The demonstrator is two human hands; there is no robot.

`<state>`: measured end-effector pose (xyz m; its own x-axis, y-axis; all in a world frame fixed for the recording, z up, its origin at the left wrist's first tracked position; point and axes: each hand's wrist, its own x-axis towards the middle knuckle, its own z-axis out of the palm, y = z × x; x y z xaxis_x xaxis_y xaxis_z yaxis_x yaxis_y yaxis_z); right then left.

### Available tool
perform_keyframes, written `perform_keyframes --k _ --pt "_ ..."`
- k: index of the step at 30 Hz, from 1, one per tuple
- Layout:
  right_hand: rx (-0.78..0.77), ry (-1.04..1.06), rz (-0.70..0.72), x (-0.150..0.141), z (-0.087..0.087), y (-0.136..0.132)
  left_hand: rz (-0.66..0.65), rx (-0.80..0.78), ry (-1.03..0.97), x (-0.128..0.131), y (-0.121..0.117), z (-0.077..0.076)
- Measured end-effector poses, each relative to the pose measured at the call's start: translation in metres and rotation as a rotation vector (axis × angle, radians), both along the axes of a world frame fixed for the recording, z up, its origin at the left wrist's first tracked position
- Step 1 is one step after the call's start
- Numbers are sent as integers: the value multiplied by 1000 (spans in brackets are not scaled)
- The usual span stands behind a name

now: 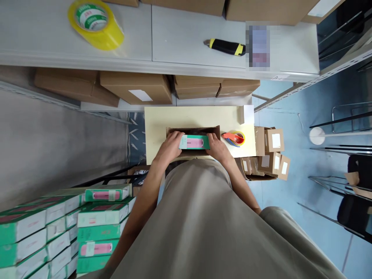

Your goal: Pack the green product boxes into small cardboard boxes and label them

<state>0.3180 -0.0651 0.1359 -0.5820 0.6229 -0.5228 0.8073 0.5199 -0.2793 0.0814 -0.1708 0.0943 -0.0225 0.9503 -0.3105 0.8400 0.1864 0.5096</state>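
Observation:
Between my two hands is a green product box (194, 142) with a pink item pictured on it. It lies level, within the opening of a brown cardboard carton (193, 130) on the cream table (162, 116). My left hand (172, 146) grips the left end of the box, and my right hand (218, 148) grips its right end. Just right of the carton sits a tape dispenser (234, 138) with red, yellow and blue parts. The carton's inside is mostly hidden by the box and my hands.
A grey shelf (180, 42) ahead carries a yellow tape roll (95, 24) and a utility knife (226, 47). Brown cartons (136, 87) stand below it. Stacked green boxes (99, 232) rise at lower left. Labelled cartons (270, 161) and chairs (356, 213) are on the right.

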Motion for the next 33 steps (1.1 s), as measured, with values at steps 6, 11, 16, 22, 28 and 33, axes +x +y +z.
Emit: perform_keyframes --k 6,11,16,22,28,33 --pt "26 -22 36 -2 -10 3 54 4 8 3 -7 -14" --pt "143 47 -80 15 -2 0 139 138 59 0 -19 2" --pt "277 65 -328 39 -6 4 458 170 164 -5 -31 8" --pt "191 30 -410 49 -22 5 590 23 157 -4 -45 -5" --pt "241 73 -396 41 -28 4 666 35 141 13 -48 -6" --pt "298 231 -365 37 -23 2 775 124 95 21 -72 7"
